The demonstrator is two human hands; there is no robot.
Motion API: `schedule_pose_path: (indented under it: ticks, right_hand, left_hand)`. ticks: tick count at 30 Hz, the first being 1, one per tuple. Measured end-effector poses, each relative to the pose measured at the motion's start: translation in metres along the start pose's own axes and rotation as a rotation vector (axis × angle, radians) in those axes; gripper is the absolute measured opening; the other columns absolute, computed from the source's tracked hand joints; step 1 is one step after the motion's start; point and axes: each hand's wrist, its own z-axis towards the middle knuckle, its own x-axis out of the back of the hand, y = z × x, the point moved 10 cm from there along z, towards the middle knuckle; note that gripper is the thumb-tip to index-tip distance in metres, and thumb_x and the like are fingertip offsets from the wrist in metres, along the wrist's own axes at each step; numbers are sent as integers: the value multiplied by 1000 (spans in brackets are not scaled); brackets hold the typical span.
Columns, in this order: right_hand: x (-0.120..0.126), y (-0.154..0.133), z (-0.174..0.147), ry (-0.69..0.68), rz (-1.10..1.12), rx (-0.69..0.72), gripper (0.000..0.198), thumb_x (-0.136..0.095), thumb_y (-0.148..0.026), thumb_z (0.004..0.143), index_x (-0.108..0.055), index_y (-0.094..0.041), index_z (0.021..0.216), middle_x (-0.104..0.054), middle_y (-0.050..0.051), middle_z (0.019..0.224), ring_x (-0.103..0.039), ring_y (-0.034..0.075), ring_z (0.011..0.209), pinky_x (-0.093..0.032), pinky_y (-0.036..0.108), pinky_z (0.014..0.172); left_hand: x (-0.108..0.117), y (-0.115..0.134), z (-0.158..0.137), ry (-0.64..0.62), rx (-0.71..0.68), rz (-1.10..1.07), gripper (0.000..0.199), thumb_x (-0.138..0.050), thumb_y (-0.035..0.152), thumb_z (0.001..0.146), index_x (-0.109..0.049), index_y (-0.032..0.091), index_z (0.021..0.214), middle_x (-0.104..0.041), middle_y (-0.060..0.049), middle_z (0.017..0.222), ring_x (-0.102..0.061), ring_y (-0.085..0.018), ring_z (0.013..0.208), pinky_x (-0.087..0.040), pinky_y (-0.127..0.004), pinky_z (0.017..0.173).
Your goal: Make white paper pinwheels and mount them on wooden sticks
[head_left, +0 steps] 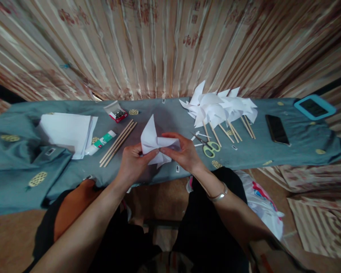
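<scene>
Between my two hands is a white paper pinwheel (151, 135), its blades folded in toward the middle and one pointed blade standing up. My left hand (135, 161) grips its left side, with the thumb pressed near the centre. My right hand (184, 153) pinches it from the right, thumb also at the centre and fingers behind a folded blade. Any pin at the centre is hidden by the thumbs. Several wooden sticks (118, 144) lie just left of my left hand. Scissors with green handles (211, 149) rest beside my right hand, among thin paper strips (198, 133).
Finished pinwheels on sticks (213, 108) lie piled at the back right. A phone (277, 129) and a blue-framed tablet (315, 107) are farther right. Leftward are a red box of pins (118, 115), a glue stick (102, 142) and paper sheets (65, 131). A curtain (147, 49) hangs behind.
</scene>
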Motion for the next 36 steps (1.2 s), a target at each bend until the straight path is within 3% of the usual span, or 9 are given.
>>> schedule_pose_path:
  ticks: [5, 13, 22, 28, 33, 36]
  right_hand:
    - [5, -2, 0, 12, -43, 7, 41, -78, -35, 71, -69, -22, 108, -74, 3, 109, -68, 23, 100, -52, 38, 91]
    - [3, -1, 1, -8, -43, 19, 41, -78, -34, 70, -69, -23, 108, -74, 4, 111, -68, 24, 103, -51, 40, 93]
    - [-1, 5, 2, -35, -13, -8, 47, -81, -36, 68, -68, -22, 111, -73, 4, 109, -68, 21, 93, -54, 37, 85]
    - [3, 2, 1, -12, -37, -4, 54, -82, -37, 66, -65, -23, 116, -70, 6, 119, -65, 25, 109, -49, 43, 99]
    - [5, -1, 0, 20, -48, 8, 68, -83, -36, 68, -57, -24, 129, -72, 6, 112, -67, 25, 105, -51, 44, 99]
    - [11, -8, 0, 74, -16, 57, 77, -83, -39, 68, -50, -24, 136, -69, 9, 120, -63, 26, 116, -48, 45, 103]
  left_hand:
    - [-2, -3, 0, -23, 28, 2, 22, -78, 30, 65, -81, 19, 84, -79, -3, 81, -72, -23, 74, -57, -32, 70]
    - [0, -13, -1, -13, 114, -58, 24, -80, 30, 61, -80, 17, 81, -79, -5, 77, -70, -20, 67, -54, -30, 65]
    - [1, -20, -7, -12, 186, -82, 28, -82, 32, 58, -79, 16, 80, -78, -5, 77, -69, -21, 67, -53, -31, 66]
    - [0, -17, -7, -4, 163, -104, 24, -83, 31, 57, -79, 16, 77, -77, -5, 74, -68, -21, 65, -54, -31, 63]
    - [-2, -20, -4, 16, 157, -151, 25, -84, 33, 61, -79, 16, 78, -78, -5, 78, -69, -21, 68, -55, -30, 66]
    - [-3, -23, -1, 42, 173, -257, 25, -85, 32, 60, -78, 16, 79, -78, -4, 77, -69, -19, 67, -55, -30, 68]
